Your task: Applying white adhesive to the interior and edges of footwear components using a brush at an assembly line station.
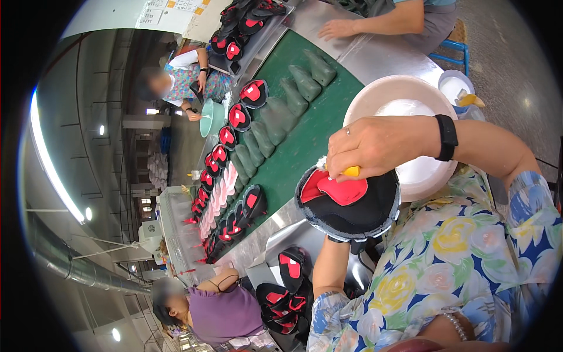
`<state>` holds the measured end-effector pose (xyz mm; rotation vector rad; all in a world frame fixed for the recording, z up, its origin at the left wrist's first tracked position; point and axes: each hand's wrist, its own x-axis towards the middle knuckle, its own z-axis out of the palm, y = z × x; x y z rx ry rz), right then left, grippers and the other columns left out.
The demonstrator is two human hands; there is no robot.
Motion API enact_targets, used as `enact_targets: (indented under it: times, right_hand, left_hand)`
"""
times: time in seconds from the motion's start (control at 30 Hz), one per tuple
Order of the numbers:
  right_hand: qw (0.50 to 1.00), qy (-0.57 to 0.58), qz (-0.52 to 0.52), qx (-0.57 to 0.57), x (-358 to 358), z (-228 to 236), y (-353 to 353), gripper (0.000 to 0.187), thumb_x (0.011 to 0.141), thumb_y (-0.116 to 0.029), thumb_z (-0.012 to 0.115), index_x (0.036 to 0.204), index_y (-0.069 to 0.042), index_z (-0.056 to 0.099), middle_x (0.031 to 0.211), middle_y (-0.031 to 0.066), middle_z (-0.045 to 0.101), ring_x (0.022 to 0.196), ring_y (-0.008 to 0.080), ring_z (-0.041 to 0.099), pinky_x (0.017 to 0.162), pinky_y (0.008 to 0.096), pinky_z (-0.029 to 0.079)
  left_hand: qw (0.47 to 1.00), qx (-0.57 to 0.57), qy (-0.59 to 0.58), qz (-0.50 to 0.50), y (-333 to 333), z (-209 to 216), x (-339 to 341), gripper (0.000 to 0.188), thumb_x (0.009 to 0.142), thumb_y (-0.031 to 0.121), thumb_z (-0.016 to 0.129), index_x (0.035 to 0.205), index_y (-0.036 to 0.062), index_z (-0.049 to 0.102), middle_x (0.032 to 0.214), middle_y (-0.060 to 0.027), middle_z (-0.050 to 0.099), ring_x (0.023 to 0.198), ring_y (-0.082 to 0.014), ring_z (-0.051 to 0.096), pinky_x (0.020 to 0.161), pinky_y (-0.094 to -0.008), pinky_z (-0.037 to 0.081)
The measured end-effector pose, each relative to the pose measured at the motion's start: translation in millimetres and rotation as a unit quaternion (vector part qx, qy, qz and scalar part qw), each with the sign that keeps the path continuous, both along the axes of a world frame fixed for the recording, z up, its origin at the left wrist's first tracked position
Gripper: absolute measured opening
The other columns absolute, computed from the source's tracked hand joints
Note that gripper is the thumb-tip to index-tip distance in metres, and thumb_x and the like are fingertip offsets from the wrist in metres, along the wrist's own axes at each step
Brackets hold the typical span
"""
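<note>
A black shoe upper (375, 208) with a red lining and a ragged grey edge is held up in front of me, its opening facing up. My left hand is hidden beneath it; only the left forearm (329, 267) shows, and the upper rests on that hand. My right hand (366, 146) is closed round a brush with a yellow handle (352, 171). The brush's white, wet-looking bristles (321, 163) touch or nearly touch the far left rim of the upper. Under my right wrist stands a pale pink basin (370, 97) with white liquid (410, 167).
A green conveyor belt (319, 120) carries several shoe uppers (253, 94) and grey-green shoe lasts (278, 117). More uppers (284, 305) are piled at lower left. A small tub (451, 76) stands right of the basin. Co-workers sit opposite (384, 23) and at left (226, 311).
</note>
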<state>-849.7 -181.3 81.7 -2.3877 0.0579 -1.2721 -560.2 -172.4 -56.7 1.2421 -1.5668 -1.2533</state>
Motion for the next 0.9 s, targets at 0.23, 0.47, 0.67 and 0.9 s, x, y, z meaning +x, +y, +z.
enact_targets:
  times: [0.23, 0.47, 0.67, 0.9]
  right_hand:
    - [0.995, 0.083, -0.049, 0.017, -21, -17, -10, 0.01, 0.089, -0.014, 0.065, 0.091, -0.006, 0.06, 0.089, 0.008, 0.065, 0.089, 0.0275, 0.063, 0.078, 0.0388, 0.052]
    - [0.986, 0.087, -0.079, 0.116, -25, -22, -20, 0.012, 0.091, -0.016, 0.065, 0.089, -0.005, 0.061, 0.085, 0.01, 0.066, 0.083, 0.0293, 0.065, 0.074, 0.038, 0.052]
    - [0.943, 0.141, -0.099, 0.285, -42, -2, -18, 0.015, 0.091, -0.019, 0.066, 0.09, -0.004, 0.062, 0.085, 0.0103, 0.067, 0.082, 0.0292, 0.065, 0.073, 0.0361, 0.05]
    - [0.981, -0.02, -0.129, 0.147, -39, -19, -17, 0.012, 0.088, -0.012, 0.071, 0.093, -0.006, 0.063, 0.09, 0.0093, 0.067, 0.084, 0.028, 0.065, 0.074, 0.0366, 0.05]
  left_hand:
    - [0.999, 0.029, 0.026, 0.032, 0, -4, 3, 0.036, 0.096, 0.018, 0.063, 0.13, 0.008, 0.057, 0.123, -0.0074, 0.065, 0.106, -0.0212, 0.066, 0.089, -0.0347, 0.057]
    - [0.995, 0.062, 0.055, 0.056, -1, -10, 0, 0.036, 0.096, 0.018, 0.063, 0.13, 0.0084, 0.057, 0.124, -0.0074, 0.065, 0.106, -0.0215, 0.066, 0.089, -0.0348, 0.057]
    - [0.99, 0.088, 0.078, 0.083, 0, -13, 1, 0.036, 0.096, 0.018, 0.063, 0.13, 0.0088, 0.057, 0.124, -0.0075, 0.065, 0.107, -0.0219, 0.066, 0.089, -0.0349, 0.057]
    - [0.981, 0.121, 0.105, 0.113, 4, -18, -1, 0.036, 0.096, 0.019, 0.062, 0.13, 0.0092, 0.057, 0.125, -0.0075, 0.065, 0.107, -0.0222, 0.066, 0.089, -0.0349, 0.057]
